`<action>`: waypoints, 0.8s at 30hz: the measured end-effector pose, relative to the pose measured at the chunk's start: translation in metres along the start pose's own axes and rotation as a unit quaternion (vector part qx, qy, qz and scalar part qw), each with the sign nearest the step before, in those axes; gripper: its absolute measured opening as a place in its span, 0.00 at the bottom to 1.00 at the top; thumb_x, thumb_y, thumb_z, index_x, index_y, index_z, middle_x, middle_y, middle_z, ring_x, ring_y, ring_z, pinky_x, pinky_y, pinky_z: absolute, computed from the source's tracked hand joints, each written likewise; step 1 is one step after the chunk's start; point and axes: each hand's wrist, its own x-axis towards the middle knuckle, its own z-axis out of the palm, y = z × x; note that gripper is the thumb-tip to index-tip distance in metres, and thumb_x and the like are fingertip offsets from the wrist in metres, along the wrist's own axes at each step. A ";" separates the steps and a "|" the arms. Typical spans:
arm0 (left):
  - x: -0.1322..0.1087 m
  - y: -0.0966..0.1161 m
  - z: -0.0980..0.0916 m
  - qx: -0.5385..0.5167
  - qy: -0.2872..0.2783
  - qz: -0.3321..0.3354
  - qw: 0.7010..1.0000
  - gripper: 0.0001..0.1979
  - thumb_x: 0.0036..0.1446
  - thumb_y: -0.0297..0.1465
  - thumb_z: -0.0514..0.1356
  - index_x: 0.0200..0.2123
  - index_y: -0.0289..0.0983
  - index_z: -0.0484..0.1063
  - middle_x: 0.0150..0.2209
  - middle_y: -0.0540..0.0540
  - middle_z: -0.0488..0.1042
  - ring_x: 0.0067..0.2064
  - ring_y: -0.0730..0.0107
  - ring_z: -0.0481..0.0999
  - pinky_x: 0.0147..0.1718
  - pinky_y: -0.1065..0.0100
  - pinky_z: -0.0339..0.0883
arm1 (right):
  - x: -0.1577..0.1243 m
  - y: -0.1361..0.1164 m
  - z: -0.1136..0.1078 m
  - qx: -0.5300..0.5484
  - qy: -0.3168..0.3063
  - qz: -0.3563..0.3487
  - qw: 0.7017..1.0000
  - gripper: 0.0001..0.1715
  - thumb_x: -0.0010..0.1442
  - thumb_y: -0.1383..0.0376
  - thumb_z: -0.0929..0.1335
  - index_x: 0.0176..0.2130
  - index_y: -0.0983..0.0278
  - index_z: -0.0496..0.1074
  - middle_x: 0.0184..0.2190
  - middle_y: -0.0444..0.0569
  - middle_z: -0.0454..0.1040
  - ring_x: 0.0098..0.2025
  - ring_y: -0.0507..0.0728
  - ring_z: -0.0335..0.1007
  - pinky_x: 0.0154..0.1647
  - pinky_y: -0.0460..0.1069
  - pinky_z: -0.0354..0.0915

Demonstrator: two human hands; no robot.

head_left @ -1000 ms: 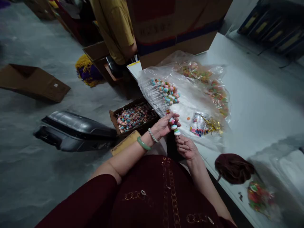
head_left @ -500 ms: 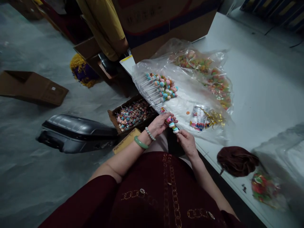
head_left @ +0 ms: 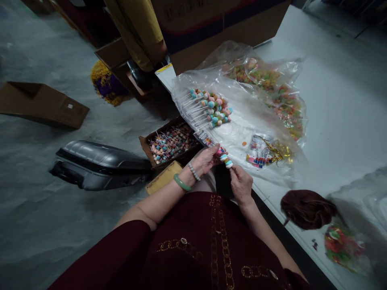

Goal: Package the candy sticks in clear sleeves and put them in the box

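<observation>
A skewer of soft candy [head_left: 226, 160] in white, blue and green spans the gap between my hands. My left hand [head_left: 207, 160], with a bead bracelet and a green bangle, is closed around a printed clear wrapper [head_left: 221, 150] at the candy's upper end. The lower end is pinched by the fingers of my right hand [head_left: 242, 181]; the stick itself is hidden there. Just beyond them, candy skewers [head_left: 214, 108] lie in a pile on clear plastic, their white sticks pointing left. Flat printed wrappers [head_left: 256, 155] and gold twist ties [head_left: 279, 152] lie to the right.
A box of wrapped candy sticks [head_left: 172, 145] stands left of my hands, above a yellow box [head_left: 163, 177]. Bags of colourful candy [head_left: 284, 96] lie farther back on the white table [head_left: 332, 100]. A grey suitcase [head_left: 102, 163] is on the floor; a dark brown cloth [head_left: 308, 209] sits at right.
The whole view has shifted slightly. My left fingers, spread more before, are now curled closer around the wrapper. My right hand keeps its pinch at the candy's lower end.
</observation>
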 end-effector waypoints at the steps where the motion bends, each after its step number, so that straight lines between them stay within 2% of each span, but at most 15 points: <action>1: 0.000 -0.001 0.000 0.005 -0.008 0.016 1.000 0.17 0.54 0.42 0.66 0.30 0.31 0.73 0.31 0.43 0.77 0.29 0.69 0.76 0.35 0.63 0.73 | 0.003 -0.001 0.000 0.052 -0.022 0.034 0.998 0.10 0.59 0.59 0.66 0.33 0.58 0.76 0.22 0.45 0.71 0.25 0.55 0.64 0.28 0.49 0.57; 3: 0.001 -0.004 0.001 0.025 -0.020 0.055 0.998 0.18 0.52 0.43 0.67 0.28 0.31 0.73 0.30 0.44 0.76 0.30 0.70 0.75 0.35 0.65 0.71 | 0.009 -0.003 0.001 0.170 -0.076 0.116 0.976 0.08 0.56 0.59 0.68 0.29 0.60 0.74 0.17 0.42 0.67 0.21 0.52 0.59 0.23 0.47 0.54; 5: 0.002 -0.008 0.003 0.050 -0.022 0.080 0.995 0.19 0.50 0.44 0.68 0.28 0.31 0.73 0.28 0.44 0.75 0.29 0.71 0.74 0.34 0.67 0.70 | 0.015 -0.005 0.002 0.277 -0.116 0.200 0.933 0.08 0.52 0.59 0.69 0.27 0.61 0.73 0.15 0.40 0.65 0.17 0.49 0.53 0.18 0.45 0.48; 8: 0.002 -0.012 0.003 0.061 -0.012 0.083 0.995 0.20 0.49 0.44 0.68 0.29 0.30 0.74 0.27 0.44 0.75 0.29 0.71 0.74 0.33 0.68 0.69 | 0.022 -0.009 0.005 0.375 -0.142 0.289 0.870 0.11 0.47 0.59 0.72 0.29 0.64 0.71 0.13 0.38 0.64 0.13 0.45 0.45 0.13 0.42 0.38; 10: 0.002 -0.014 0.001 0.058 -0.005 0.067 0.996 0.20 0.50 0.45 0.68 0.30 0.30 0.74 0.28 0.43 0.76 0.30 0.70 0.75 0.33 0.68 0.69 | 0.024 -0.010 0.007 0.427 -0.179 0.317 0.828 0.13 0.46 0.60 0.73 0.29 0.64 0.69 0.13 0.37 0.63 0.12 0.43 0.43 0.12 0.40 0.36; 12: 0.002 -0.013 -0.002 0.059 -0.017 0.037 0.997 0.22 0.52 0.47 0.65 0.31 0.30 0.75 0.29 0.41 0.77 0.30 0.69 0.75 0.33 0.67 0.69 | 0.025 -0.009 0.008 0.488 -0.241 0.333 0.770 0.14 0.47 0.61 0.74 0.31 0.64 0.67 0.14 0.35 0.62 0.11 0.42 0.40 0.10 0.39 0.36; 14: 0.003 -0.010 -0.008 0.054 -0.056 -0.011 0.997 0.25 0.55 0.50 0.61 0.33 0.30 0.76 0.32 0.39 0.78 0.31 0.67 0.76 0.34 0.66 0.70 | 0.026 -0.005 0.008 0.545 -0.292 0.344 0.706 0.15 0.50 0.62 0.73 0.32 0.62 0.64 0.14 0.32 0.61 0.11 0.41 0.37 0.09 0.38 0.38; 16: 0.003 -0.004 -0.012 0.028 -0.092 -0.050 0.994 0.24 0.56 0.49 0.61 0.36 0.30 0.76 0.36 0.38 0.78 0.34 0.65 0.78 0.37 0.64 0.71 | 0.026 -0.001 0.008 0.581 -0.313 0.354 0.663 0.15 0.52 0.63 0.73 0.33 0.62 0.63 0.15 0.30 0.58 0.10 0.41 0.35 0.09 0.37 0.39; 18: 0.001 0.003 -0.015 -0.012 -0.102 -0.044 0.994 0.19 0.56 0.44 0.63 0.41 0.33 0.75 0.40 0.39 0.78 0.37 0.64 0.79 0.40 0.62 0.71 | 0.027 0.002 0.008 0.594 -0.318 0.360 0.646 0.14 0.53 0.63 0.73 0.33 0.62 0.63 0.15 0.30 0.57 0.10 0.41 0.35 0.09 0.37 0.39; 21: -0.003 0.012 -0.012 -0.053 -0.097 -0.004 0.994 0.16 0.57 0.38 0.63 0.45 0.34 0.74 0.42 0.41 0.78 0.40 0.62 0.79 0.43 0.60 0.71 | 0.027 0.003 0.008 0.585 -0.321 0.360 0.652 0.14 0.52 0.63 0.73 0.33 0.63 0.65 0.15 0.30 0.57 0.11 0.41 0.34 0.09 0.38 0.39; 23: -0.006 0.013 -0.008 -0.039 -0.076 0.002 0.996 0.15 0.58 0.38 0.62 0.43 0.32 0.74 0.41 0.40 0.78 0.38 0.62 0.79 0.42 0.60 0.72 | 0.025 0.002 0.009 0.554 -0.312 0.347 0.690 0.13 0.51 0.61 0.73 0.33 0.63 0.66 0.15 0.32 0.58 0.11 0.41 0.36 0.10 0.39 0.38; 24: -0.007 0.012 -0.006 -0.024 -0.059 0.007 0.998 0.14 0.58 0.37 0.62 0.41 0.32 0.74 0.39 0.39 0.78 0.36 0.63 0.79 0.41 0.61 0.72 | 0.024 0.002 0.010 0.522 -0.299 0.333 0.726 0.13 0.51 0.60 0.72 0.32 0.63 0.67 0.15 0.33 0.60 0.11 0.42 0.39 0.10 0.40 0.39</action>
